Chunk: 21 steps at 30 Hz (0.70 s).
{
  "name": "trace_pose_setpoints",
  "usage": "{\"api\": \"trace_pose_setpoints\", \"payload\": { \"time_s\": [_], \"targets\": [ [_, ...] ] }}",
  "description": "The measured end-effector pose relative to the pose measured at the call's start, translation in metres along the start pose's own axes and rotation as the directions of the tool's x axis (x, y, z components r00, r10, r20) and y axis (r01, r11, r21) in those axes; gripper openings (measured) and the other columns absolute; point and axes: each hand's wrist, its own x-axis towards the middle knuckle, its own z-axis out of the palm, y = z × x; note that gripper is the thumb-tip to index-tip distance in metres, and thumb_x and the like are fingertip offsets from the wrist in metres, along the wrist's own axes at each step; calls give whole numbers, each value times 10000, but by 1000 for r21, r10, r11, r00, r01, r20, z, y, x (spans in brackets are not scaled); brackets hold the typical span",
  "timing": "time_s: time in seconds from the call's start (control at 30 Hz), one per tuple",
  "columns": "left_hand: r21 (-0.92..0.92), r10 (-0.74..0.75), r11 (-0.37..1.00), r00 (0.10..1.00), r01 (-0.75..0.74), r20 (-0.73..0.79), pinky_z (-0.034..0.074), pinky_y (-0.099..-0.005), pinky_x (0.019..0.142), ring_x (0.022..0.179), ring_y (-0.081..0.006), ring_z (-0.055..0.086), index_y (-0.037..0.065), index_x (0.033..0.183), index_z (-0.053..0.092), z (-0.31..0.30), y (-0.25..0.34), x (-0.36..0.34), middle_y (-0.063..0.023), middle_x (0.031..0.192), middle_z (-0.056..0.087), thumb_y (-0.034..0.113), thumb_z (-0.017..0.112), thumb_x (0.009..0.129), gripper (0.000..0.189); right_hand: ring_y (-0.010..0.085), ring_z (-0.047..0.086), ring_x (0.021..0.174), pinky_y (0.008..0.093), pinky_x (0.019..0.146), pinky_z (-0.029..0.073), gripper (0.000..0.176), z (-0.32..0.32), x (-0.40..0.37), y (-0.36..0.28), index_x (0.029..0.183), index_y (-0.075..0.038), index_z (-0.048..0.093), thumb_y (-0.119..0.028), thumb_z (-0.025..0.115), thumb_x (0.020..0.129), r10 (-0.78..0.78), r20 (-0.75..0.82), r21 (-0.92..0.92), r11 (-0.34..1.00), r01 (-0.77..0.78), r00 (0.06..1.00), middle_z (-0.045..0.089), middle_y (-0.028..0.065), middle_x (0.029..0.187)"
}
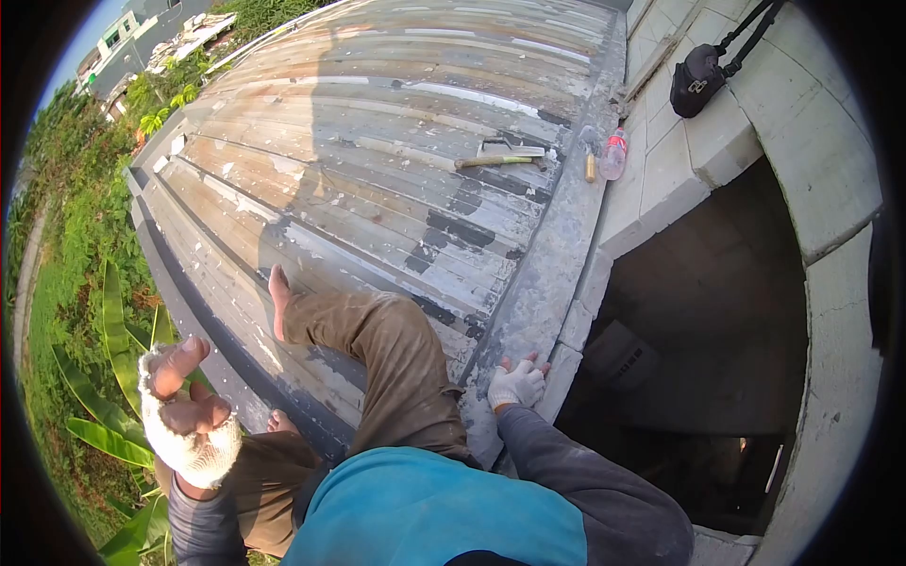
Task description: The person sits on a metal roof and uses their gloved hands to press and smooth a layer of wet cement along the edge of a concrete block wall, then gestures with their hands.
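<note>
My left hand (193, 424), in a white glove with bare fingertips, is raised at the lower left, over the roof's outer edge. Its fingers are bent and apart, and I see nothing held in them. In a similar glove, my right hand (517, 383) rests on the grey ledge (557, 250) beside the wall opening, fingers spread. Farther up lies a hammer-like tool (495, 161) with a long handle, and a flat white-bladed tool (511, 149) touches it. A wooden-handled brush (591, 165) and a clear plastic bottle (613, 156) with a pink label are on the ledge.
I sit on the edge of a weathered, ribbed metal roof (377, 179) with peeling paint. A dark opening (698, 358) drops away on the right, framed by pale block walls (802, 113). A black bag (699, 81) sits on the blocks. Green plants (85, 283) lie below on the left.
</note>
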Motion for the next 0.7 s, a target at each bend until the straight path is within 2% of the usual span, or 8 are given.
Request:
{"api": "trace_pose_setpoints", "payload": {
  "time_s": [0.2,0.33,0.4,0.43,0.5,0.63,0.7],
  "targets": [
    [-10,90,996,996,-90,-3,500,-452,883,1053,-339,652,106,806,408,3,3,10,-193,1246,672,-35,632,919,287,425,373,1410,534,1166,283,766,-6,-2,0,1573,-111,373,-523,577,960,-5,19,2,1000,5,1000,376,299,1524],
    [-86,19,996,1000,-18,10,496,-449,886,1050,-334,648,114,796,447,2,-1,4,-188,1239,684,-72,624,917,284,429,363,1420,535,1163,286,770,-7,-3,-1,1573,-104,372,-518,581,959,-11,-4,21,1000,11,1000,401,293,1500],
    [72,106,992,993,-108,44,491,-463,901,1054,-339,646,121,789,505,1,1,9,-180,1233,697,-77,666,894,276,432,361,1421,536,1162,287,771,-6,-3,0,1575,-104,370,-516,582,958,-13,2,32,999,13,1000,401,292,1501],
    [72,106,991,993,-109,43,491,-463,901,1054,-339,646,121,789,505,0,3,11,-180,1233,697,-77,666,894,276,432,363,1418,536,1162,287,772,-3,-2,1,1578,-112,365,-517,584,958,-16,-3,27,1000,16,1000,390,293,1512],
    [186,156,966,980,-178,126,487,-484,911,1067,-352,644,125,773,546,-2,6,14,-168,1233,702,-69,714,865,273,433,366,1414,537,1161,288,774,-2,-2,1,1582,-119,360,-517,585,957,-18,-9,23,1000,19,1000,380,293,1523],
    [195,180,959,975,-203,132,483,-499,917,1077,-363,643,121,753,553,-3,6,14,-145,1239,702,-51,758,840,281,430,374,1404,536,1169,281,781,-8,-1,-2,1591,-134,341,-530,579,960,12,40,10,1000,-12,999,328,297,1570],
    [201,182,958,975,-205,127,484,-514,906,1073,-376,644,110,735,544,-2,5,13,-137,1241,699,33,822,830,303,430,377,1401,535,1172,278,783,-9,0,-3,1592,-137,337,-535,576,961,25,68,6,1000,-25,997,312,297,1582]
  ]
}}
